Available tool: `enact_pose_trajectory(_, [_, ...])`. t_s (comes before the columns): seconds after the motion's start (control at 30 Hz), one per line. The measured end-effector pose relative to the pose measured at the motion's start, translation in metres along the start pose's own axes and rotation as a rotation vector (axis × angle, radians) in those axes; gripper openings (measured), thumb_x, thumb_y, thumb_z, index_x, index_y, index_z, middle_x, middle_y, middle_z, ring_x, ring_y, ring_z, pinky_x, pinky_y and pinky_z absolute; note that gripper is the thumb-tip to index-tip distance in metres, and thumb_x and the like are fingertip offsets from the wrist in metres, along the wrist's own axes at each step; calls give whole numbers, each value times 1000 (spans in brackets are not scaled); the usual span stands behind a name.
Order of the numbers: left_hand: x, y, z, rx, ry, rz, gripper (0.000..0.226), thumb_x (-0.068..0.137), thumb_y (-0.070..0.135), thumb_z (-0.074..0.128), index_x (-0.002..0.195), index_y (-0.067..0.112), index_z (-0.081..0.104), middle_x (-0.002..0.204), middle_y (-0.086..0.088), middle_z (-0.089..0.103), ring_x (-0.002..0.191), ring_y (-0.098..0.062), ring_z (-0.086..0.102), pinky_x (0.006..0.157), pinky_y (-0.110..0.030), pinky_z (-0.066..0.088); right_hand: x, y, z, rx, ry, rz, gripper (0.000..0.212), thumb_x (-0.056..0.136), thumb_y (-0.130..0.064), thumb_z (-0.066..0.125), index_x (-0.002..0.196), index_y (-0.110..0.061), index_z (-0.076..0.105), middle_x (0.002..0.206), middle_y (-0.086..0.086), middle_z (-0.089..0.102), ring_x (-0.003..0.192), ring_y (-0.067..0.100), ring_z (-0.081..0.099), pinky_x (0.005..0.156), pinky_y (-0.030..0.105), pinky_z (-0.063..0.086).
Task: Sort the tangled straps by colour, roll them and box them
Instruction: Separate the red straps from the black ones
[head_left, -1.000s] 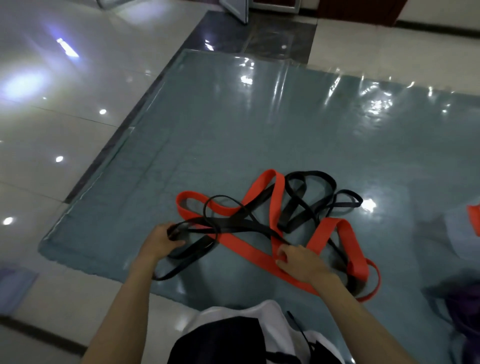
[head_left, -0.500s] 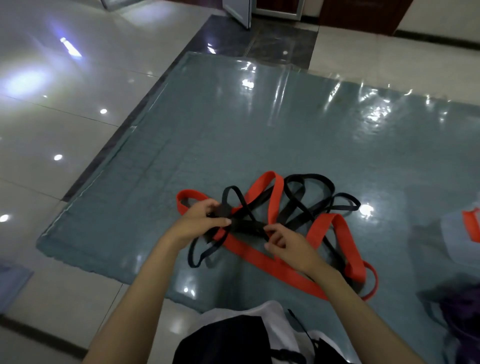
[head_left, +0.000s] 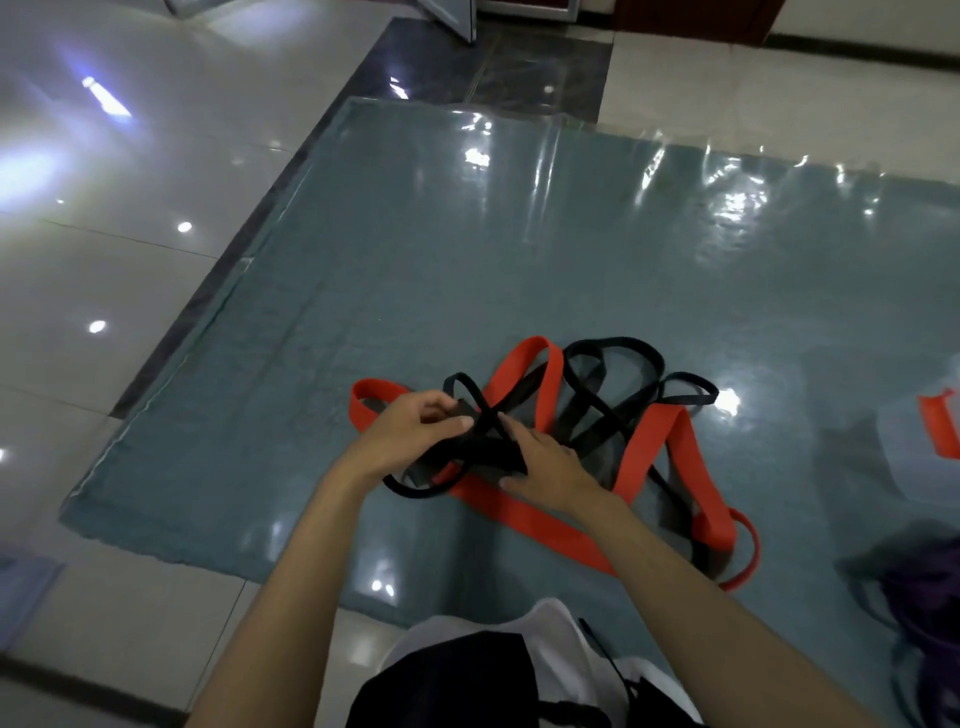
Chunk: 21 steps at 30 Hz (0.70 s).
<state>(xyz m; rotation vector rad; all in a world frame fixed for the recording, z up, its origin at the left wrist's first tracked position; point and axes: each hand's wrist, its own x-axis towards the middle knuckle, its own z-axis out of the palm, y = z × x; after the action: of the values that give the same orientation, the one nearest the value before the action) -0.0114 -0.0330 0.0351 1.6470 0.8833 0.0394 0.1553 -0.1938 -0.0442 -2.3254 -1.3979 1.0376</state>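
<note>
A black strap and a wider red strap lie tangled together on a grey-blue mat. My left hand grips a bunched end of the black strap, lifted a little off the mat. My right hand holds the same black strap just to the right, fingers over a flat stretch of it. Black loops hang below and rise above my hands. The red strap runs under both hands and out to the right.
A pale container with a red strap piece stands at the right edge. A purple bundle lies at the lower right. Glossy white floor tiles surround the mat. My knees and clothing fill the bottom centre.
My left hand picked up the black strap's end from the mat and brought it inward. My right hand left the red strap and took hold of the black one beside the left.
</note>
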Motion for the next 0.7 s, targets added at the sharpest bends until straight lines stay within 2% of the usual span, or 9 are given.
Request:
enact_pose_trajectory(0.07, [-4, -10, -17, 46, 54, 9, 10, 92, 18, 81, 101, 16, 76, 92, 7, 81, 86, 1, 74, 76, -9, 54, 6, -3, 8, -173, -4, 76, 80, 96, -45, 67, 163, -30, 25, 148, 5, 53, 137, 28, 51, 115, 54, 32])
enact_pose_trajectory(0.13, [-8, -23, -35, 64, 119, -2, 15, 88, 15, 84, 99, 18, 76, 86, 16, 79, 81, 6, 71, 68, -7, 51, 10, -2, 13, -236, 26, 116, 59, 97, -42, 66, 146, -19, 45, 137, 7, 61, 128, 31, 59, 108, 52, 40])
enact_pose_trajectory(0.17, [-9, -30, -44, 71, 149, -11, 17, 86, 14, 86, 100, 17, 76, 85, 14, 79, 81, 5, 71, 68, -9, 51, 12, -1, 13, -231, 29, 119, 48, 96, -38, 67, 137, -17, 52, 131, 9, 65, 123, 33, 63, 103, 49, 45])
enact_pose_trajectory(0.23, [-12, -48, -58, 106, 203, -37, 24, 84, 11, 88, 103, 15, 76, 91, 6, 78, 88, -8, 72, 81, -21, 54, 13, 5, 10, -158, 37, 86, 28, 96, -28, 66, 121, -15, 63, 118, 11, 71, 113, 35, 68, 91, 43, 54])
enact_pose_trajectory(0.3, [-14, -67, -68, 157, 256, -82, 31, 83, 11, 88, 108, 22, 75, 96, 1, 75, 95, -18, 69, 90, -34, 51, 13, 13, 5, -52, 69, 50, 14, 95, -20, 66, 109, -16, 67, 104, 9, 73, 102, 33, 70, 81, 42, 57])
enact_pose_trajectory(0.4, [-17, -92, -77, 181, 266, -102, 37, 83, 11, 87, 106, 36, 73, 97, 7, 74, 99, -19, 70, 92, -38, 52, 11, 25, -3, 72, 201, 36, 12, 93, -14, 68, 105, -16, 70, 104, 5, 70, 98, 30, 69, 82, 46, 57])
enact_pose_trajectory(0.5, [-13, -108, -77, 249, 268, -61, 40, 84, 4, 83, 99, 40, 73, 98, 10, 76, 99, -17, 71, 85, -27, 52, 9, 38, -11, 199, 317, 81, 13, 95, -15, 70, 104, -23, 68, 105, -2, 71, 97, 22, 70, 86, 47, 59])
enact_pose_trajectory(0.6, [-7, -117, -76, 196, 300, -88, 21, 93, 15, 79, 97, 34, 74, 96, 3, 78, 96, -22, 74, 81, -29, 52, 11, 44, -17, 312, 327, 102, 18, 98, -19, 72, 105, -32, 61, 92, -5, 71, 81, 19, 72, 80, 47, 61])
enact_pose_trajectory(0.7, [-1, -120, -78, 94, 379, -102, 5, 98, 22, 74, 104, 23, 74, 103, -2, 77, 102, -23, 72, 84, -29, 52, 12, 43, -19, 350, 304, 66, 20, 99, -18, 71, 107, -33, 61, 86, -11, 73, 81, 15, 73, 83, 45, 61])
